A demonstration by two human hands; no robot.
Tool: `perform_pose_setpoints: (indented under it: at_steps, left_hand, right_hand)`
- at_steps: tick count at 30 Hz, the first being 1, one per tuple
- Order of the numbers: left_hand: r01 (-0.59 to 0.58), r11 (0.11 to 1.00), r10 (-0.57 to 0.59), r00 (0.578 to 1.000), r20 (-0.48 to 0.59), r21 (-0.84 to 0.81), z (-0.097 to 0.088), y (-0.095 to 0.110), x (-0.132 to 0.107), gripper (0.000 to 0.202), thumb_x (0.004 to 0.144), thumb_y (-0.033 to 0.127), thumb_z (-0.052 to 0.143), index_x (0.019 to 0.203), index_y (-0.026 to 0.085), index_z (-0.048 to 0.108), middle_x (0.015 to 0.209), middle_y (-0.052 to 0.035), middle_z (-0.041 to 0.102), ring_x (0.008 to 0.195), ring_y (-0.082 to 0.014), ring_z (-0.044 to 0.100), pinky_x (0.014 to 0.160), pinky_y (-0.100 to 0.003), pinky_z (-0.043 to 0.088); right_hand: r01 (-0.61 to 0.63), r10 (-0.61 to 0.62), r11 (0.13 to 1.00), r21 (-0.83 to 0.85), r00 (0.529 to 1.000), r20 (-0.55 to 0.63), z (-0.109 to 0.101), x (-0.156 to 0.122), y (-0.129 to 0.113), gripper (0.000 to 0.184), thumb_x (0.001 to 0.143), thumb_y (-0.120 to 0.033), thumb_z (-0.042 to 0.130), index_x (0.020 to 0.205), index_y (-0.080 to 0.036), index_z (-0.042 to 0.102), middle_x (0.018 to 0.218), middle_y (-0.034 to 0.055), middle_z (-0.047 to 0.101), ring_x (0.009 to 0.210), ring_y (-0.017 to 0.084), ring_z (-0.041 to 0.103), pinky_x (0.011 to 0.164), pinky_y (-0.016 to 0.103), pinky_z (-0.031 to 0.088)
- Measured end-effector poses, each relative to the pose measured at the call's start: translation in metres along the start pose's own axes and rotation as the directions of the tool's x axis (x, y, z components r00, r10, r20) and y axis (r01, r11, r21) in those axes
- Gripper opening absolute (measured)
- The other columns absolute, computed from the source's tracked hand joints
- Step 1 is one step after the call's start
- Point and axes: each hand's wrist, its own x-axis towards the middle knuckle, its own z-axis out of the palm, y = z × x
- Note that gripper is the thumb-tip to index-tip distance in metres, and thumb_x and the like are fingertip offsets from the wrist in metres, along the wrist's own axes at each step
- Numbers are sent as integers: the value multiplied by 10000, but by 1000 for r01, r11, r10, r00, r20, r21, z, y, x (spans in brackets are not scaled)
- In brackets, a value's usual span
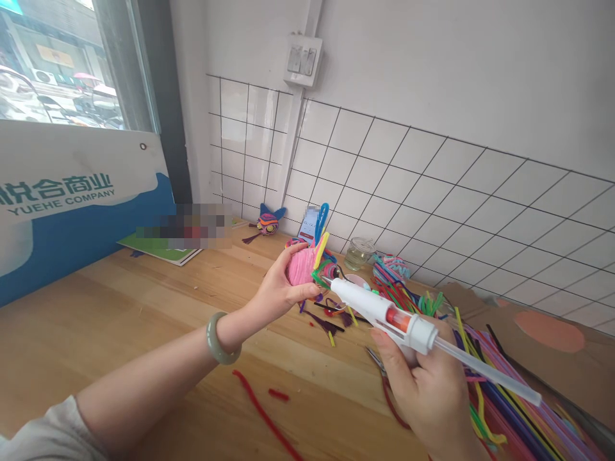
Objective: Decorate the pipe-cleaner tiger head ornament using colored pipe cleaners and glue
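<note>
My left hand (283, 278) is closed around a pink ball wound with fuzzy pipe cleaner (302, 266). Yellow, green and blue pipe-cleaner pieces stick out from the ball's far and right side, the blue one (321, 221) forming a tall loop. In my right hand (423, 378) is a white hot glue gun (369, 304), with a long clear glue stick (490, 371) jutting from its back. Its nozzle points left and meets the green piece (319, 276); whether glue is coming out cannot be seen. A bracelet sits on my left wrist.
Bundles of coloured pipe cleaners (519, 410) lie at right beside cardboard (538, 346). Scissors (384, 378) are near my right hand. Red pipe cleaners (262, 410) lie in front. Behind stand a finished cat-eared ball (268, 221), a phone (307, 224) and a glass jar (359, 254).
</note>
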Motion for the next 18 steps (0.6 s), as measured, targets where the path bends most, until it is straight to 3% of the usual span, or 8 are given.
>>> perform_pose_setpoints:
  at_steps: [18]
  left_hand:
    - [-8, 1000, 8, 1000, -15, 23, -1, 1, 1, 839, 597, 487, 826, 1283, 166, 466, 1254, -141, 578, 1127, -316, 567, 920, -404, 490]
  right_hand:
    - [-20, 20, 1000, 5, 1000, 12, -1, 2, -1, 157, 915, -363, 552, 956, -225, 489, 785, 7, 548, 647, 169, 577, 533, 267, 458]
